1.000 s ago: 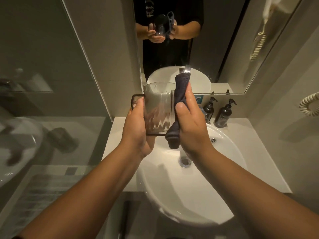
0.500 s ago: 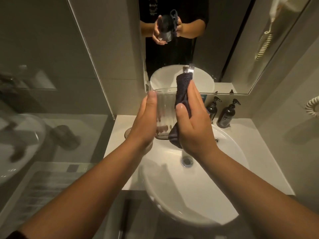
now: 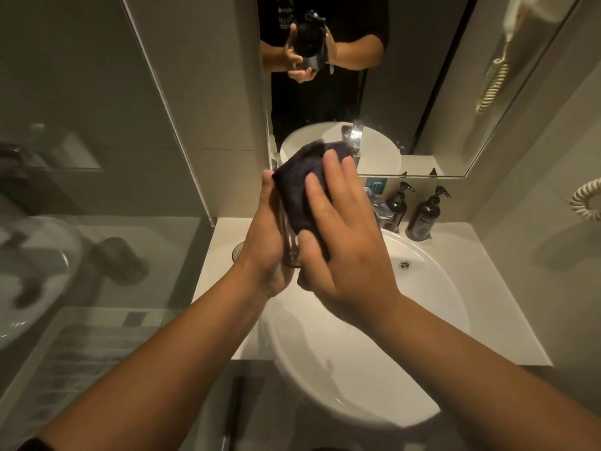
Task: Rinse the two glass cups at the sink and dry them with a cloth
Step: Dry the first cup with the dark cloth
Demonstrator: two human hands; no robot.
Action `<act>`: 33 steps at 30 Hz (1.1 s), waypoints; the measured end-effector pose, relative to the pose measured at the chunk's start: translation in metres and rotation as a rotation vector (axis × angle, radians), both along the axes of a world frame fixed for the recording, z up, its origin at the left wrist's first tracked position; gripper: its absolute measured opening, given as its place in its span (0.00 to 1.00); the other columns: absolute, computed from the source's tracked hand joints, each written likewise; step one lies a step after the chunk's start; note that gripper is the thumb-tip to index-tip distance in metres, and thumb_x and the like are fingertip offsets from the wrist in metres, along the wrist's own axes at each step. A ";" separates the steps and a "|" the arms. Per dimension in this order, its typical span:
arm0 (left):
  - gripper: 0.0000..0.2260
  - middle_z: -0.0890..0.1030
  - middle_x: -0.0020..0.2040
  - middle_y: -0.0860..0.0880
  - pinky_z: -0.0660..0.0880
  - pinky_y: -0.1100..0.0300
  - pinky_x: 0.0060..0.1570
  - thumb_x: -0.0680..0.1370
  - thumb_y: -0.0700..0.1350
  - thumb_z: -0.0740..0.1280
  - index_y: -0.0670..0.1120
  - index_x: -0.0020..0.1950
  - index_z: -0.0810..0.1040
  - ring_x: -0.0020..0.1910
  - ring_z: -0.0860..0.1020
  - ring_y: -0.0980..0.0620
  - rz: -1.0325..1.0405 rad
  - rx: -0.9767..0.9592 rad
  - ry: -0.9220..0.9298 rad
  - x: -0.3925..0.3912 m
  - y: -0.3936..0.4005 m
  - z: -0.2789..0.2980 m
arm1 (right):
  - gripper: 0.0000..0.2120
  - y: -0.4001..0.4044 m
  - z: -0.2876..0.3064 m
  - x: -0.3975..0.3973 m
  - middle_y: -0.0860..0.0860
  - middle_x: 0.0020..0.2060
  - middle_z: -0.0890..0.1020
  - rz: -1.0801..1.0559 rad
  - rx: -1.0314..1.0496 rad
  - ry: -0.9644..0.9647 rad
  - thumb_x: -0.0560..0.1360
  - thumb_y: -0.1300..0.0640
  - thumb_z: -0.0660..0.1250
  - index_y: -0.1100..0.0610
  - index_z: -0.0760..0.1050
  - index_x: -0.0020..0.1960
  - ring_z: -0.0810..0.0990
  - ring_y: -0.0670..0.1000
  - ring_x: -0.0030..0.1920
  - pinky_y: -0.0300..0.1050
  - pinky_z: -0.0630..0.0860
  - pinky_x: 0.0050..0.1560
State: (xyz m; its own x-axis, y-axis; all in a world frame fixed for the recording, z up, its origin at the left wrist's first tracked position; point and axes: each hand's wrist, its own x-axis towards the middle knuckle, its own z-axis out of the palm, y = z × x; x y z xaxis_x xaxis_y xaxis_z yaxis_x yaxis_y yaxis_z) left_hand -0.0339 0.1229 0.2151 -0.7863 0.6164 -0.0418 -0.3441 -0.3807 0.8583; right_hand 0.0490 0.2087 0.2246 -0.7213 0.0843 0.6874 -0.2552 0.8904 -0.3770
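Above the white basin I hold a clear glass cup, mostly hidden between my hands. My left hand grips its left side. A dark cloth is wrapped over the cup's top and right side, and my right hand presses it against the glass with the thumb curled round the lower edge. A second glass cup stands on the white counter just left of my left wrist, only its rim showing.
A chrome tap and two dark pump bottles stand behind the basin, under the mirror. A glass shower screen closes the left side. A coiled cord hangs on the right wall.
The cloth, which hung along the cup's right side, now covers its top and front. My right hand has moved left across the glass and both hands have closed together.
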 end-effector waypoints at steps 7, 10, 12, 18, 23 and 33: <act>0.38 0.78 0.68 0.40 0.75 0.45 0.63 0.76 0.71 0.53 0.43 0.72 0.74 0.68 0.77 0.42 -0.060 0.095 -0.054 -0.002 -0.006 -0.008 | 0.28 0.013 0.005 -0.009 0.50 0.76 0.63 0.243 -0.833 -0.190 0.79 0.54 0.55 0.52 0.54 0.79 0.62 0.46 0.75 0.47 0.61 0.75; 0.39 0.78 0.68 0.40 0.74 0.43 0.65 0.75 0.72 0.52 0.44 0.71 0.75 0.67 0.77 0.42 -0.080 0.093 -0.085 -0.007 -0.009 -0.005 | 0.26 0.012 0.004 -0.010 0.49 0.67 0.75 0.320 -0.986 -0.193 0.80 0.56 0.54 0.53 0.57 0.78 0.74 0.47 0.66 0.51 0.71 0.68; 0.41 0.78 0.68 0.40 0.71 0.41 0.69 0.74 0.73 0.53 0.43 0.72 0.73 0.68 0.77 0.41 -0.070 0.028 -0.053 -0.010 -0.010 -0.001 | 0.26 0.013 0.004 -0.012 0.49 0.67 0.75 0.307 -0.972 -0.187 0.80 0.56 0.54 0.53 0.57 0.78 0.74 0.48 0.66 0.53 0.70 0.69; 0.30 0.84 0.59 0.45 0.76 0.42 0.65 0.77 0.69 0.57 0.48 0.64 0.79 0.59 0.83 0.46 0.350 -0.274 0.087 -0.009 -0.007 0.005 | 0.30 0.014 0.005 -0.019 0.55 0.78 0.57 0.093 -0.499 -0.134 0.80 0.55 0.54 0.58 0.49 0.79 0.54 0.49 0.78 0.48 0.56 0.77; 0.35 0.82 0.64 0.47 0.72 0.46 0.68 0.80 0.70 0.45 0.49 0.71 0.75 0.64 0.80 0.49 0.197 -0.204 0.076 -0.003 -0.007 0.004 | 0.31 0.000 0.004 -0.013 0.63 0.77 0.52 -0.004 -0.141 -0.053 0.79 0.56 0.56 0.65 0.50 0.77 0.50 0.56 0.79 0.47 0.53 0.77; 0.33 0.84 0.60 0.46 0.75 0.55 0.60 0.82 0.66 0.43 0.49 0.60 0.83 0.62 0.81 0.49 0.128 0.000 -0.072 0.003 -0.001 0.008 | 0.26 -0.009 -0.003 -0.001 0.69 0.73 0.60 -0.016 0.140 0.046 0.79 0.56 0.58 0.67 0.63 0.73 0.55 0.67 0.76 0.63 0.56 0.75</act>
